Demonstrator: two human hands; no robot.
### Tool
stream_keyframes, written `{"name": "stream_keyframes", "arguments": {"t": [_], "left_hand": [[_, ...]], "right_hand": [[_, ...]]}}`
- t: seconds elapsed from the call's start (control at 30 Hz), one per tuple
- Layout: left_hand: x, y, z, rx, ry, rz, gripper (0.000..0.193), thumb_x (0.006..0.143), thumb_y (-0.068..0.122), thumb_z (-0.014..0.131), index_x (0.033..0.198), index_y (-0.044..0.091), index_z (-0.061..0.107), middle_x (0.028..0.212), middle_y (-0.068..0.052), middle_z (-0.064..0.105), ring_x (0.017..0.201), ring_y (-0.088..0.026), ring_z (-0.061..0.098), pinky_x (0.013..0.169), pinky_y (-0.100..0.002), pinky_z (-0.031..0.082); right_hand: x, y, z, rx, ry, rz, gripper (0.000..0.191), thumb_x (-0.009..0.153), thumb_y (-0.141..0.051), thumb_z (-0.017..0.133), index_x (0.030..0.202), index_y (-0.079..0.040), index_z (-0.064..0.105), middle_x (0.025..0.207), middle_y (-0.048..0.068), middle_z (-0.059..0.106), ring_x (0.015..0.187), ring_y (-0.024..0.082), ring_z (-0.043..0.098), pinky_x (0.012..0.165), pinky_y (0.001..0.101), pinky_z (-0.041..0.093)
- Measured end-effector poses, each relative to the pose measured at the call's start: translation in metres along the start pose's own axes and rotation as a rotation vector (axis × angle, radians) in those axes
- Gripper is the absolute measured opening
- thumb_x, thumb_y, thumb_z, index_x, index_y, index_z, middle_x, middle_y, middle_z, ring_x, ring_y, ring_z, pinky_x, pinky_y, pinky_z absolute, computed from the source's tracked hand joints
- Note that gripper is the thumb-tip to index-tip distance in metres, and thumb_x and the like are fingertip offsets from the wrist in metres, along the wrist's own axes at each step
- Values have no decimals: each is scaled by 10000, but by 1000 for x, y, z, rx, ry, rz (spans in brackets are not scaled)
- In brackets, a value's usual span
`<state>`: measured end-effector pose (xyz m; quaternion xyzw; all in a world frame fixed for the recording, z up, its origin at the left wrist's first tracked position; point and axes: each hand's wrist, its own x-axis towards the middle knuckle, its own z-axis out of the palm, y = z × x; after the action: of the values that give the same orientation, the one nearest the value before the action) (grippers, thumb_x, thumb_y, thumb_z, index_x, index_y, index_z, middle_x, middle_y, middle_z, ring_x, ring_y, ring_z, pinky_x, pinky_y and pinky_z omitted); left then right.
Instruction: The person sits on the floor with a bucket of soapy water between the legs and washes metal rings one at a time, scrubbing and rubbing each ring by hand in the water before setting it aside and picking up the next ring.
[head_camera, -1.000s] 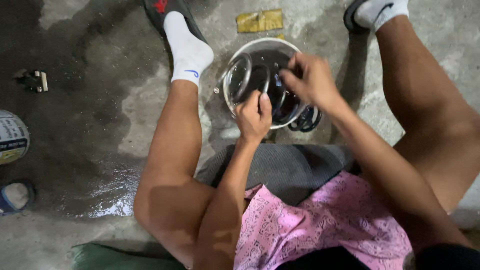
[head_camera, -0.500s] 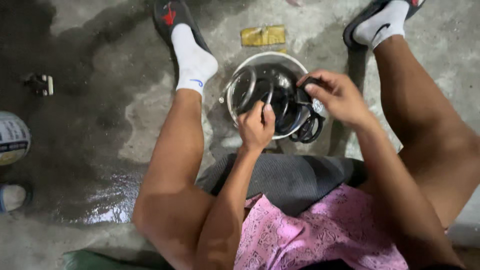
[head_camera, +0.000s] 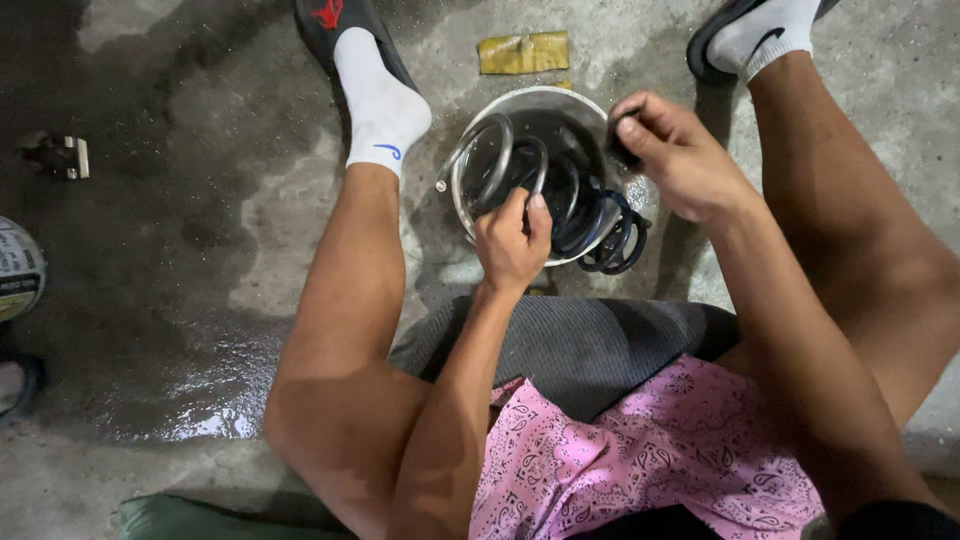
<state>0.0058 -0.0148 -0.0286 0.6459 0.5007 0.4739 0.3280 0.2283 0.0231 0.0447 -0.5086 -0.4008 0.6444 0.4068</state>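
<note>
The metal bowl (head_camera: 530, 105) sits on the wet concrete floor (head_camera: 200, 250) between the person's feet. Left hand (head_camera: 512, 240) stays clenched on a coil spring (head_camera: 545, 185) in it. Right hand (head_camera: 675, 150) has swung to the bowl's right rim, pinching something dark, so the scrubbing has shifted along.

One metal bowl (head_camera: 590, 105), one coiled spring (head_camera: 500, 165), two hands, two white socks, one yellow scrap (head_camera: 523, 52).
</note>
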Motion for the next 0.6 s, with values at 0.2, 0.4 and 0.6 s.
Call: {"name": "stream_keyframes", "arguments": {"t": [0.2, 0.4, 0.6], "left_hand": [[0, 0, 0, -4, -11, -8, 290, 1015, 187, 604, 777, 40, 528, 596, -136, 546, 527, -332, 592, 512, -434, 421], [0, 2, 0, -36, 0, -1, 262, 1012, 174, 602, 797, 36, 547, 616, -138, 566, 527, -316, 605, 506, -421, 430], [0, 1, -1, 9, -1, 0, 278, 1018, 202, 595, 799, 40, 538, 640, -167, 571, 581, -381, 610, 542, -460, 436]], "right_hand": [[3, -14, 11, -362, 60, 108, 269, 973, -87, 655, 1230, -125, 582, 959, 23, 671, 859, 129, 639, 694, 304, 535], [18, 6, 22, -757, -18, -259, 152, 969, -90, 768, 1102, -28, 731, 1037, 91, 766, 934, 179, 720, 819, 343, 564], [-11, 12, 46, -944, 136, -368, 181, 926, -158, 803, 1021, -17, 741, 948, 153, 752, 815, 259, 738, 717, 354, 560]]}}
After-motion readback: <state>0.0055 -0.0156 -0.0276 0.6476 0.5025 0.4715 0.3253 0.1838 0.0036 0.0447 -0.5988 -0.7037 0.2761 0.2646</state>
